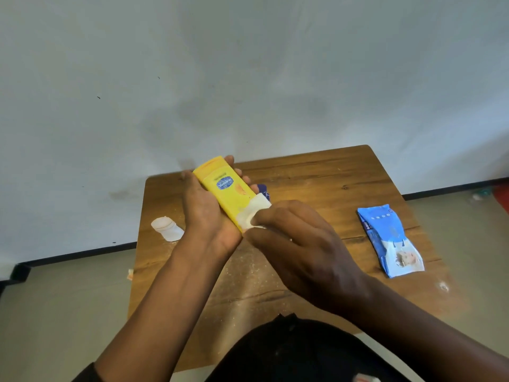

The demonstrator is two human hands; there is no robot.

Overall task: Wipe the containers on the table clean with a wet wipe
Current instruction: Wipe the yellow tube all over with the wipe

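Mid-wipe: left hand grips yellow bottle, right hand pinches wipe at its base; white jar seemingly still waiting.

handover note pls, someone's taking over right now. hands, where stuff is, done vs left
Left hand: holds the yellow plastic lotion bottle above the wooden table.
Right hand: pinches the white wet wipe against the bottle's near end.
Small white plastic bottle: lying near the table's left edge.
Blue wet-wipe pack: lying at the right.
A dark blue item shows behind the bottle, mostly hidden.
Done: yellow bottle mid-wipe.
Left: finish it, then the white bottle; can't tell whether that was wiped.
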